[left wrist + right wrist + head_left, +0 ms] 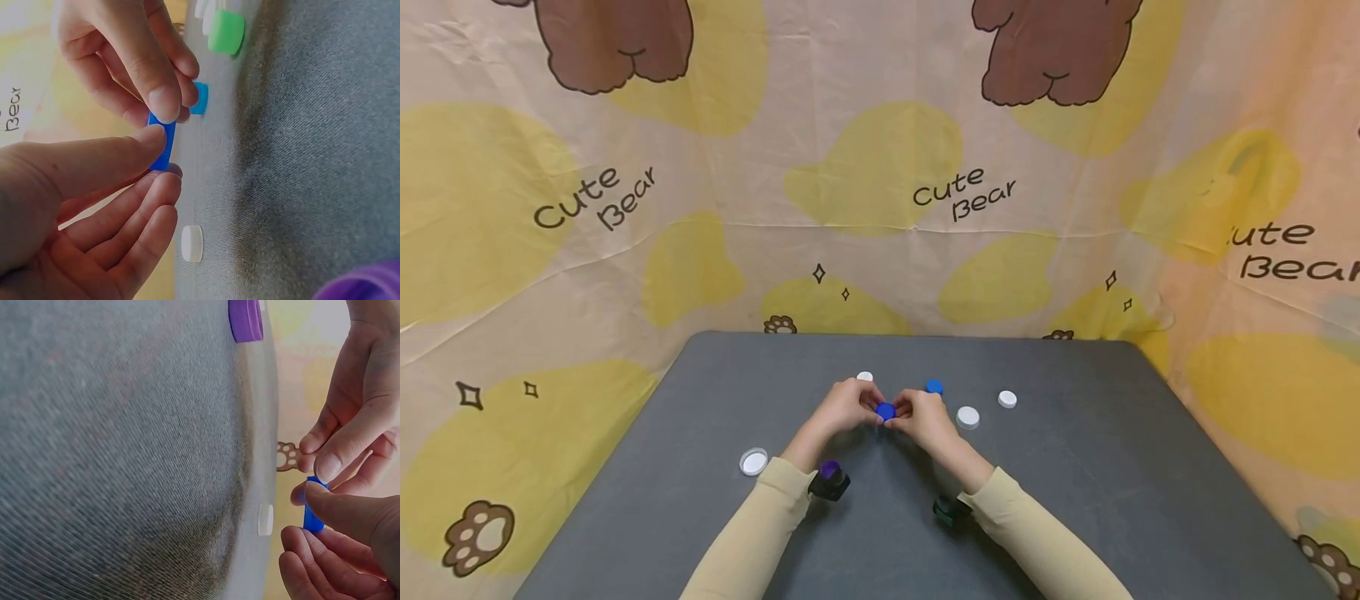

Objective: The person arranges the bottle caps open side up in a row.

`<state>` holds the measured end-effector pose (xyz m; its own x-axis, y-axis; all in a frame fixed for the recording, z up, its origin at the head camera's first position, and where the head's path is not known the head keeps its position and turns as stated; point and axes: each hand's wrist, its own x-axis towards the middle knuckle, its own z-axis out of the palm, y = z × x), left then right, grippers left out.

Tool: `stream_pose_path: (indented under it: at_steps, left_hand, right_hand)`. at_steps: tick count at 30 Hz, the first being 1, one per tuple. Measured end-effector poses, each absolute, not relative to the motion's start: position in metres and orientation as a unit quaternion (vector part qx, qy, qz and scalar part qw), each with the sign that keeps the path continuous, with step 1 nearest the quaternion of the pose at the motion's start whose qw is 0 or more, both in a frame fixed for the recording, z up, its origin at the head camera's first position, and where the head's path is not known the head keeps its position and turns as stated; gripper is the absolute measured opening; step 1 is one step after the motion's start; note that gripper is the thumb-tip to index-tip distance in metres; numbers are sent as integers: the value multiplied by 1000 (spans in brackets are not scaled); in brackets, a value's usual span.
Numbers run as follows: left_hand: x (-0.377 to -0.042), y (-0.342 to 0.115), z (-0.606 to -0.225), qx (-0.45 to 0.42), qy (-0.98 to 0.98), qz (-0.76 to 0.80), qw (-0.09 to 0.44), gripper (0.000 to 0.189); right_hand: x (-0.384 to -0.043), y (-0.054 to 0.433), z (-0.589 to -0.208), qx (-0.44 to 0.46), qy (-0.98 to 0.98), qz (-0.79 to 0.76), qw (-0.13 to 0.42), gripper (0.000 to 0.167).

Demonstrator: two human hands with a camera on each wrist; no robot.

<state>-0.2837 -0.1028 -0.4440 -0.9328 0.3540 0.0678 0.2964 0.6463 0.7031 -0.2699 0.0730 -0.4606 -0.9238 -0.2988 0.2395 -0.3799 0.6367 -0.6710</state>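
Note:
Above the grey table, both hands pinch one dark blue bottle cap (pixel 886 412) between thumbs and fingers. My left hand (pixel 846 406) has the cap's left side, and my right hand (pixel 925 417) has its right side. In the left wrist view the blue cap (pixel 161 145) is turned edge-on, with a thumb pressed on it from each hand. The right wrist view also shows the cap (pixel 314 506) from the side, its ends partly covered by fingertips. The other fingers of both hands bend loosely around it.
White caps (pixel 967 417) lie on the table (pixel 1075 500) at both sides, one (pixel 865 377) behind my left hand. A lighter blue cap (pixel 934 387) lies behind my right hand. A purple cap (pixel 831 470) and a green cap (pixel 951 510) are near the wrists. Printed cloth hangs around the table.

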Motion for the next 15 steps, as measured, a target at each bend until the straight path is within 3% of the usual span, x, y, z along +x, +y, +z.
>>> stream_pose_path:
  at_steps: [15]
  left_hand:
    - [-263,-107,-442,198,896,396,37,20]
  right_hand:
    - [-251,74,-460,212,-894,390,56,22]
